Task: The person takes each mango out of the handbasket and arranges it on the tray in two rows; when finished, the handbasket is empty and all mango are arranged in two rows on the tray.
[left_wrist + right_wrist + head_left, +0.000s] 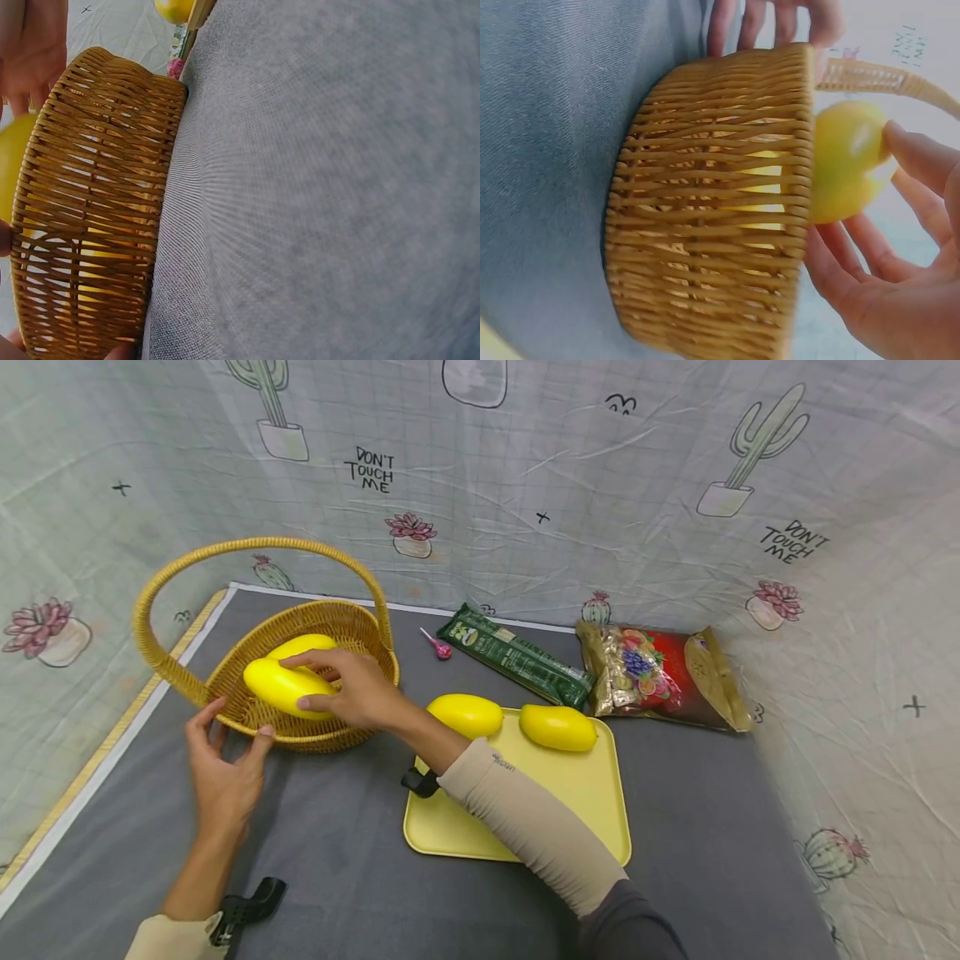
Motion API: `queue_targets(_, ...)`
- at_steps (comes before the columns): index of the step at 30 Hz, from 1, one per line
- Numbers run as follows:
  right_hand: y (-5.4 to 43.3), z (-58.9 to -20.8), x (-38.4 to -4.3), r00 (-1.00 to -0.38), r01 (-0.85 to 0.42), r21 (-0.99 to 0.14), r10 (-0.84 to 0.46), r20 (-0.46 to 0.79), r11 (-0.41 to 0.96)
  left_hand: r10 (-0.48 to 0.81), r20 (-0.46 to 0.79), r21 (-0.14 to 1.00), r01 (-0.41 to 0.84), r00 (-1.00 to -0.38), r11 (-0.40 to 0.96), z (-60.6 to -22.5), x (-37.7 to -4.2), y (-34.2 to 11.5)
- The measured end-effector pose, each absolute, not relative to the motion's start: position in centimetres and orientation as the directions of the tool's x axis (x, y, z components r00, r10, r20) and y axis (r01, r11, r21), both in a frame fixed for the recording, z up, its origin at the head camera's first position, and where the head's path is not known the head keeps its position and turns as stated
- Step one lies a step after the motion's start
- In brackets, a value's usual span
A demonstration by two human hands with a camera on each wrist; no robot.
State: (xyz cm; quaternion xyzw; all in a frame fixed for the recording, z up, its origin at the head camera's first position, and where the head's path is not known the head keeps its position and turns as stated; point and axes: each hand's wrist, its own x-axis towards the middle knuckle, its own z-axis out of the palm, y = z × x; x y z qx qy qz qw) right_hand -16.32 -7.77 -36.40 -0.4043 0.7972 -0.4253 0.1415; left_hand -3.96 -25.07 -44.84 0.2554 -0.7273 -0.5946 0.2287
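Note:
A yellow mango (pixel 282 687) is held in my right hand (pixel 358 690), between thumb and fingers, over the wicker basket (pixel 330 741). The right wrist view has this mango (pixel 847 165) at rim height, its lower part hidden behind the weave. Another mango (pixel 306 646) lies in the basket behind it, partly covered. My left hand (pixel 225 781) holds the near left side of the basket, fingers at the rim and thumb against the outer wall. Its fingers (pixel 761 22) show beyond the basket in the right wrist view.
Two more mangoes, one at the left (pixel 467 716) and one at the right (pixel 558 727), lie along the back of a yellow tray (pixel 517 852). Behind are a pink lollipop (pixel 442 649), a long green packet (pixel 517 653) and a red-and-gold candy bag (pixel 667 677). The basket's tall handle (pixel 262 542) arches upward.

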Motion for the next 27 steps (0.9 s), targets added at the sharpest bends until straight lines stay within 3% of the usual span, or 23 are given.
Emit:
queue_targets(10, -3.3, -35.0, -14.4, -0.653, -0.560, -0.791, -0.719, 0.239, 0.247, -0.639, 0.021, 0.985, -0.095, -0.769, 0.147, -44.9, -3.9, -25.3)
queue_targets(27, 5.8, -36.1, -11.0, -0.725, -0.552, -0.766, -0.644, 0.245, 0.330, -0.634, 0.025, 0.981, -0.101, -0.773, 0.163, -44.8, -3.9, -25.2)
